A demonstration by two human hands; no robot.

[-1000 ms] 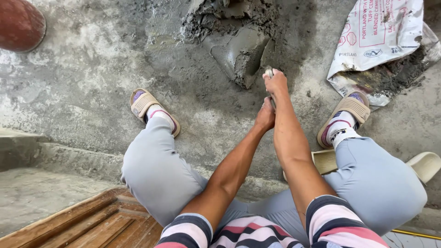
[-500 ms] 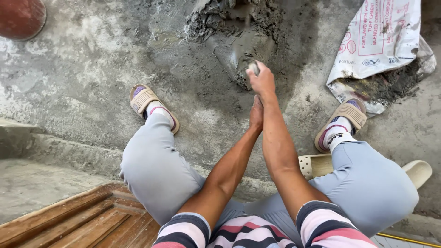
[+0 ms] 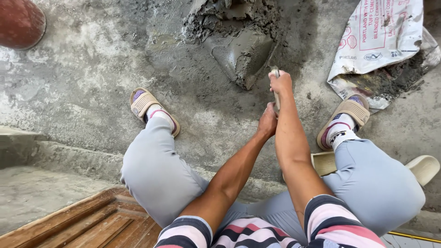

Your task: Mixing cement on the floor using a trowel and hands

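On the bare concrete floor (image 3: 82, 78) between the person's sandalled feet, mixing of wet mortar is the step in hand: a shovel blade (image 3: 243, 55), coated grey all over, lies tipped into the near edge of the mortar heap (image 3: 229, 18), loaded with a smooth slab of paste. Both hands are clenched round the shovel handle (image 3: 276, 98), a pale, narrow shaft running back toward the body; the right hand (image 3: 280, 82) grips higher up, nearer the blade, and the left hand (image 3: 268, 124) closes just below it, the two forearms pressed side by side. Judged from the blade's angle, the next move calls for a firm lever or turn of the load, with weight kept over the handle so the paste does not slide off sideways. Mortar reads as dense, wet, clotted at the heap's crown and slick where the blade has pressed it; a darker damp smear spreads round it on the rough, mottled floor. To the right, a torn white cement sack (image 3: 381, 32) lies flat with dark gritty spill at its open edge, just beside the right sandal (image 3: 349, 112). A rounded reddish-brown vessel (image 3: 18, 23) sits at far left, well apart. A wooden panel (image 3: 92, 225) shows at lower left.
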